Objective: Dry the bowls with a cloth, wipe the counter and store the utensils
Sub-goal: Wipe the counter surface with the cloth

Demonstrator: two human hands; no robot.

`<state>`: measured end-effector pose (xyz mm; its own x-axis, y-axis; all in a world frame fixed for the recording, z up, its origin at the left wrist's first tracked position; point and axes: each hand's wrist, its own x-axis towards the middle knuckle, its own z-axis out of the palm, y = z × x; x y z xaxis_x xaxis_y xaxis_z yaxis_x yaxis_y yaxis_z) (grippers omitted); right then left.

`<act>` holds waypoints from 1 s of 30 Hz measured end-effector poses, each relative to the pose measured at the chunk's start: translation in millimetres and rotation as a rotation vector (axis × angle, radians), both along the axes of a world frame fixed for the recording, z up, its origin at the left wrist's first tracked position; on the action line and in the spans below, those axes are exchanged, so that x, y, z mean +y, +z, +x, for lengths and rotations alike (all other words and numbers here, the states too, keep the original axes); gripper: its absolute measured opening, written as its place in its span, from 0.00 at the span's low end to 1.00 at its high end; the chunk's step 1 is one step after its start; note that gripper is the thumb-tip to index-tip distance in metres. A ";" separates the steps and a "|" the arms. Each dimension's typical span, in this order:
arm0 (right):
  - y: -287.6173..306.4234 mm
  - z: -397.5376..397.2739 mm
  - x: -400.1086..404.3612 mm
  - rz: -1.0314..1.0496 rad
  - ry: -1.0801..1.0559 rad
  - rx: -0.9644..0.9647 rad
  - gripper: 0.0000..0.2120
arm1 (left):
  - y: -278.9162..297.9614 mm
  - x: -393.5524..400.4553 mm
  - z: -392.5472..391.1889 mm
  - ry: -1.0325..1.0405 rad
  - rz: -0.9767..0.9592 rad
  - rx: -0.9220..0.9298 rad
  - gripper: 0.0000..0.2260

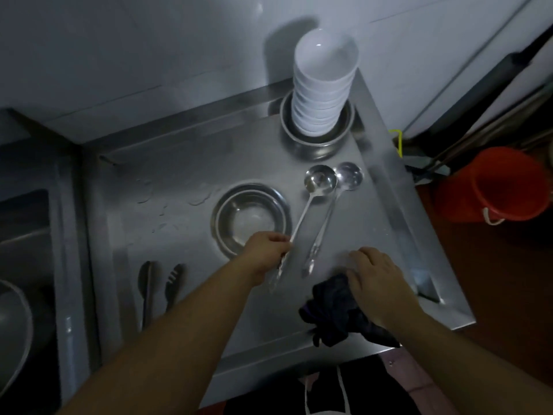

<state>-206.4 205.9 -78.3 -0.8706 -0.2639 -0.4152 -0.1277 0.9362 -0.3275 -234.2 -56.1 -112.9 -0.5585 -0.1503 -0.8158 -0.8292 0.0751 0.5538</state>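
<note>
My left hand (pixel 267 250) grips the handle of a steel ladle (pixel 319 180) that lies on the steel counter (pixel 179 181). A second ladle (pixel 348 176) lies just right of it, untouched. My right hand (pixel 375 275) presses flat on a dark cloth (pixel 332 310) near the counter's front edge. Two nested steel bowls (pixel 250 215) sit in the middle of the counter, partly under my left hand. At the back, a tall stack of white bowls (pixel 323 82) stands inside steel bowls (pixel 317 139). Black tongs (pixel 173 283) and a dark spoon (pixel 146 287) lie at the front left.
Water drops (pixel 167 202) spot the counter left of the nested bowls. A sink (pixel 24 235) with a steel basin (pixel 12 322) is at the far left. A red bucket (pixel 496 187) stands on the floor to the right. The tiled wall (pixel 149 55) backs the counter.
</note>
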 end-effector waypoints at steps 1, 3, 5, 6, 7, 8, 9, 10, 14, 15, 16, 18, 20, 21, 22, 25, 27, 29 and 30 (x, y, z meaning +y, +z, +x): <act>0.0 0.3 10.2 -0.015 -0.002 0.009 0.17 | -1.7 13.2 -3.5 -0.011 -0.003 0.001 0.06; -1.3 1.4 28.6 -0.036 0.000 0.025 0.16 | -2.9 36.5 -9.8 -0.013 -0.002 0.007 0.08; -2.0 2.4 43.1 -0.054 -0.008 0.019 0.17 | -3.5 54.1 -15.5 -0.008 -0.008 0.009 0.09; -2.3 3.0 49.7 -0.064 -0.019 0.013 0.17 | -4.2 61.3 -18.4 -0.003 -0.013 0.009 0.09; -2.8 4.1 56.1 -0.072 -0.031 0.013 0.17 | -4.9 67.1 -20.9 0.001 -0.019 0.006 0.09; -3.6 5.3 62.3 -0.077 -0.042 0.016 0.17 | -5.7 72.0 -23.3 0.007 -0.027 0.002 0.07; -4.6 6.3 68.2 -0.078 -0.046 0.014 0.17 | -7.3 76.1 -25.9 0.012 -0.038 -0.003 0.05; -5.6 7.4 73.6 -0.078 -0.043 0.005 0.17 | -8.6 79.0 -27.7 0.018 -0.050 -0.008 0.03; -8.9 9.8 90.5 -0.126 -0.040 0.005 0.17 | -14.9 85.4 -31.6 -0.011 -0.141 -0.016 0.06; -9.4 9.9 93.2 -0.140 -0.040 0.011 0.17 | -16.3 86.6 -32.0 -0.030 -0.179 -0.006 0.07; -9.3 9.5 95.1 -0.151 -0.044 0.012 0.17 | -18.0 88.2 -32.9 -0.055 -0.227 0.010 0.07; -9.3 8.2 98.5 -0.173 -0.053 0.014 0.18 | -18.9 92.3 -35.0 -0.127 -0.335 0.051 0.05; -10.6 6.8 101.2 -0.196 -0.051 0.023 0.17 | -19.8 97.4 -37.1 -0.189 -0.416 0.077 0.06; -11.0 6.0 102.2 -0.204 -0.050 0.026 0.17 | -20.5 100.2 -38.7 -0.203 -0.439 0.085 0.07; -10.7 5.4 103.0 -0.210 -0.050 0.024 0.18 | -21.7 102.5 -40.5 -0.214 -0.456 0.094 0.07; -10.2 4.9 103.7 -0.228 -0.058 0.026 0.18 | -24.9 108.6 -48.1 -0.253 -0.520 0.121 0.08; -10.5 5.6 103.3 -0.241 -0.074 0.023 0.18 | -25.8 111.2 -53.9 -0.284 -0.559 0.120 0.09; -11.0 7.4 102.1 -0.235 -0.083 0.020 0.17 | -26.8 112.7 -58.2 -0.314 -0.582 0.111 0.09; -11.2 8.3 100.8 -0.224 -0.085 0.017 0.17 | -27.0 113.1 -59.9 -0.328 -0.593 0.109 0.09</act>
<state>-198.2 306.7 -89.6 -0.9001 -0.2733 -0.3394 -0.0587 0.8478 -0.5270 -294.1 57.0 -139.9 -0.7254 -0.3631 -0.5848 -0.6539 0.6290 0.4204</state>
